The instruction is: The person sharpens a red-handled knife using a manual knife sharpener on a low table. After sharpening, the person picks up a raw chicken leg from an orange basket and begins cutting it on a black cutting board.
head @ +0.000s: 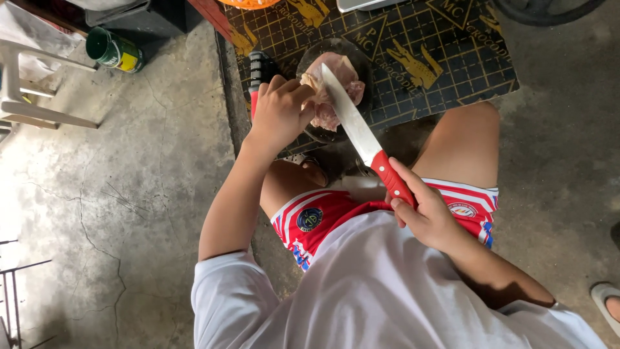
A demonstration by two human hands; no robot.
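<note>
Two hands in our view, both ours. Much is hidden: the left hand covers the near edge of the raw meat, so we cannot tell how far the piece runs under the palm. The round dark chopping block beneath shows only as a rim at 12 to 2 o'clock of the meat. An orange object at the top edge and a sandalled foot at 4 o'clock are cut off by the frame.

The meat is pale pink with whitish fat, lumpy, lying on the block over a dark patterned mat on the concrete floor. Left fingers are curled together, pressing on it. The right hand has its fingers clamped round the red handle of the knife; the blade lies across the meat, tip toward 11 o'clock. A green can lies at 10 o'clock, well apart.
</note>
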